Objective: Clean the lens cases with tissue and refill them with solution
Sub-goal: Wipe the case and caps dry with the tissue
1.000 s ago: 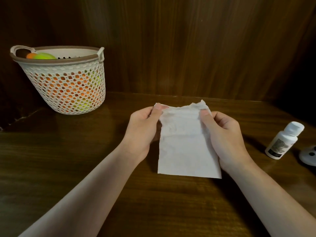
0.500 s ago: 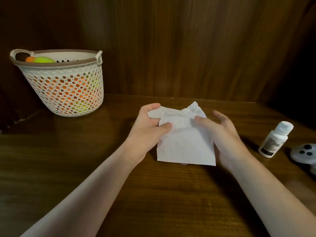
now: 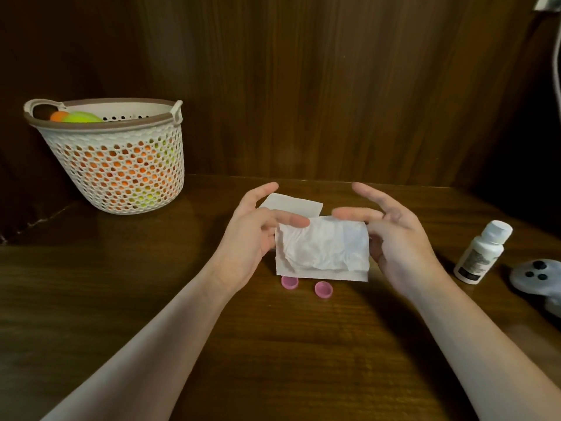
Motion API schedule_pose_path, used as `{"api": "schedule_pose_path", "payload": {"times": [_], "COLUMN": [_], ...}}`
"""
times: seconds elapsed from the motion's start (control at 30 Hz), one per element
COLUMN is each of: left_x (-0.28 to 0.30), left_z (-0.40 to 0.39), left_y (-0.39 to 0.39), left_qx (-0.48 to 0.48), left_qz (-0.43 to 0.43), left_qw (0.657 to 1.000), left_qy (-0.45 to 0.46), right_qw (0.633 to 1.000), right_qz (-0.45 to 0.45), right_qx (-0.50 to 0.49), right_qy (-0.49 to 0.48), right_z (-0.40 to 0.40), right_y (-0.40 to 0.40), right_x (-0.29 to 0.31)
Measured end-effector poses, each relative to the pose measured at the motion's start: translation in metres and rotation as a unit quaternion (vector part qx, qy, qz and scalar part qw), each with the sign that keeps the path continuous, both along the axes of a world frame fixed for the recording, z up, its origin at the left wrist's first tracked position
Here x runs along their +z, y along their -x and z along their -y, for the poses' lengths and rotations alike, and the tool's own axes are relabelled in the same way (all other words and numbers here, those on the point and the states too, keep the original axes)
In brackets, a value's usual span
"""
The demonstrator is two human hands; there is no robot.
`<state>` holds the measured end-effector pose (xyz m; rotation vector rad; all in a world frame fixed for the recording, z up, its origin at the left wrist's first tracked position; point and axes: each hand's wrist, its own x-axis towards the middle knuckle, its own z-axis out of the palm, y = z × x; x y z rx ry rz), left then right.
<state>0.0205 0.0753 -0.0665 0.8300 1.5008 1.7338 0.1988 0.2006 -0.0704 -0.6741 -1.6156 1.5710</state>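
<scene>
A crumpled white tissue point(image 3: 321, 252), folded over into a wide rectangle, hangs above the table between my hands. My left hand point(image 3: 250, 238) pinches its upper left corner under the thumb. My right hand point(image 3: 400, 241) pinches its upper right edge, with the index finger raised. Two small pink lens case caps point(image 3: 290, 282) point(image 3: 323, 289) lie on the table just below the tissue. A second flat tissue point(image 3: 293, 205) lies behind my left hand. The white solution bottle point(image 3: 482, 252) stands capped to the right.
A white mesh basket point(image 3: 118, 174) holding orange and green balls stands at the back left against the wooden wall. A grey game controller point(image 3: 535, 275) lies at the right edge, next to the bottle. The table point(image 3: 151, 284) is dark wood.
The tissue has been folded over and is now shorter and wider. My hands have spread apart along its top edge. The two pink caps have come into sight below it.
</scene>
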Motion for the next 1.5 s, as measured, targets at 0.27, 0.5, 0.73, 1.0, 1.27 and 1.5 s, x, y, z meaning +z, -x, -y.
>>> {"api": "schedule_pose_path", "payload": {"times": [0.27, 0.5, 0.73, 1.0, 1.27, 1.5], "left_x": [-0.014, -0.002, 0.031, -0.004, -0.022, -0.016], "left_z": [-0.003, -0.01, -0.063, -0.117, -0.104, -0.071], "left_y": [0.004, -0.011, -0.024, -0.039, -0.068, -0.101], "left_qx": [0.028, 0.014, 0.05, -0.05, -0.031, -0.004], "left_qz": [-0.141, -0.134, -0.427, -0.436, -0.469, -0.442], "left_qw": [0.99, 0.99, 0.902, 0.894, 0.867, 0.896], "left_qy": [0.005, 0.041, 0.03, 0.088, 0.163, 0.048], "right_qw": [0.991, 0.994, 0.937, 0.894, 0.857, 0.741], "right_qz": [0.057, 0.037, 0.145, 0.279, 0.376, 0.183], "right_qx": [0.038, 0.025, -0.231, -0.294, -0.216, -0.485], "right_qy": [0.117, 0.101, -0.217, -0.191, -0.278, -0.426], "right_z": [-0.006, -0.011, -0.051, -0.084, -0.055, -0.026], "right_y": [0.004, 0.0, -0.016, -0.034, -0.033, -0.084], "right_x": [-0.009, -0.004, 0.016, -0.032, -0.033, -0.011]}}
